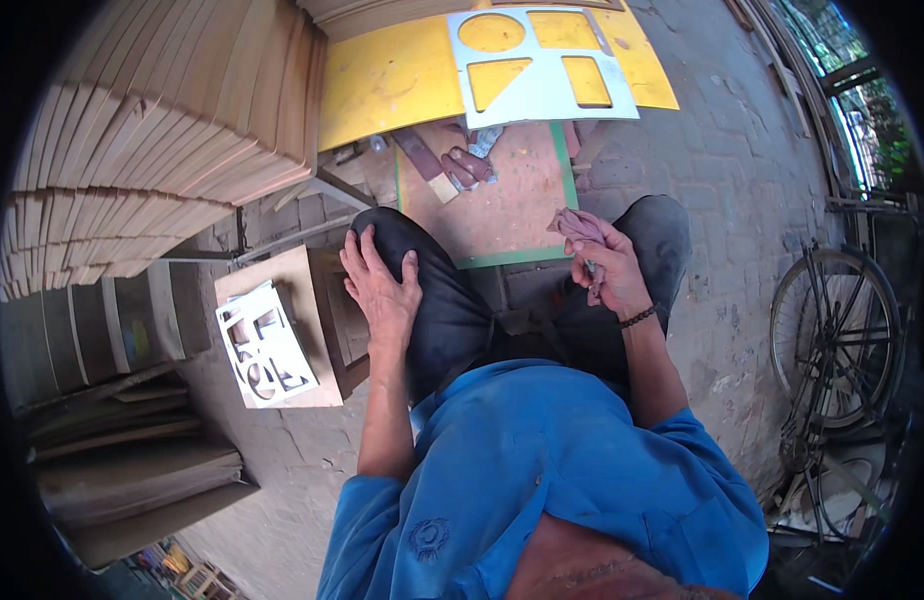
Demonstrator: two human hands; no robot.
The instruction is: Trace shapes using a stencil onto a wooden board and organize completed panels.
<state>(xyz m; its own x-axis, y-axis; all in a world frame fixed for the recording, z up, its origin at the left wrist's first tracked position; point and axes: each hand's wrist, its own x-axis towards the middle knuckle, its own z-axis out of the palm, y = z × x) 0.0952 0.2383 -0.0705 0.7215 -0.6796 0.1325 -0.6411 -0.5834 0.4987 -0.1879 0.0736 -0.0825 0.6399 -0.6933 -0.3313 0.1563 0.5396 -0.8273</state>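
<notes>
My left hand lies on my left knee with its fingers apart, holding nothing. Above my right thigh, my right hand is closed around a crumpled pinkish rag, which sticks out past the fingers. Ahead of me a white board with round, square and triangular cut-outs rests on a yellow panel. Between my knees and that panel is a pinkish board with a green border. Brown sanding pieces and scraps lie on it.
Tall stacks of wooden boards stand at the left. Beside my left leg, a wooden box carries white cut-out sheets. More boards lie at the lower left. A bicycle stands at the right on the brick paving.
</notes>
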